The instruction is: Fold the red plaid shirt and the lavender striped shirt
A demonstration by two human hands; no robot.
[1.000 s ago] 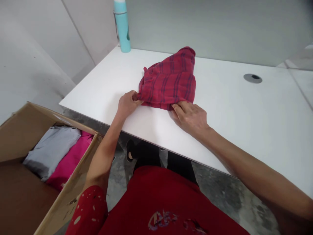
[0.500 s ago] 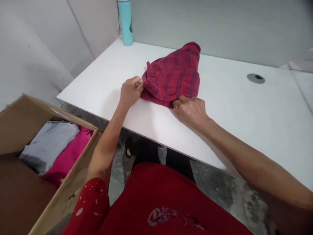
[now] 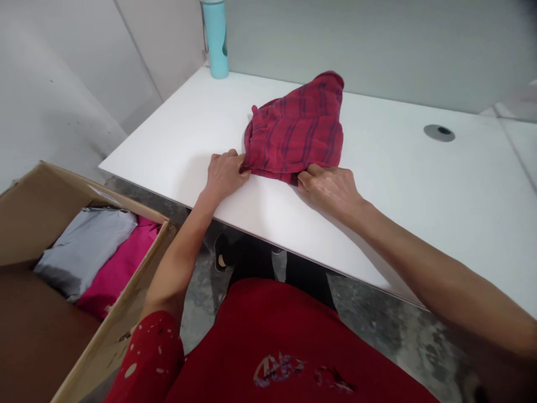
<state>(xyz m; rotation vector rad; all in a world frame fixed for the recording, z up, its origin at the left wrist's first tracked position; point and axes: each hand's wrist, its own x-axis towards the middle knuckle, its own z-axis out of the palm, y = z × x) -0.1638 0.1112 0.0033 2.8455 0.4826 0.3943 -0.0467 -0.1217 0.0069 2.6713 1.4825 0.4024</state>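
Observation:
A red plaid garment (image 3: 296,131) with dark stripes lies folded on the white table (image 3: 398,207). It narrows to a rounded corner at the far right, and its exact kind cannot be told. My left hand (image 3: 226,172) is closed on the near left corner, fingers pinching the cloth. At the near right edge, my right hand (image 3: 329,184) grips the fabric, its fingertips partly tucked at the fold. A small loop of cloth sticks up at the garment's left side.
A turquoise bottle (image 3: 217,42) stands at the table's back left corner. To the lower left, an open cardboard box (image 3: 104,336) holds grey cloth (image 3: 90,240) and pink cloth (image 3: 119,268). A round cable grommet (image 3: 438,132) sits in the tabletop at right. A pale panel rises behind.
My left hand has moved down along the garment's left side to its near corner, and the cloth there lies flatter. My right hand has stayed in place.

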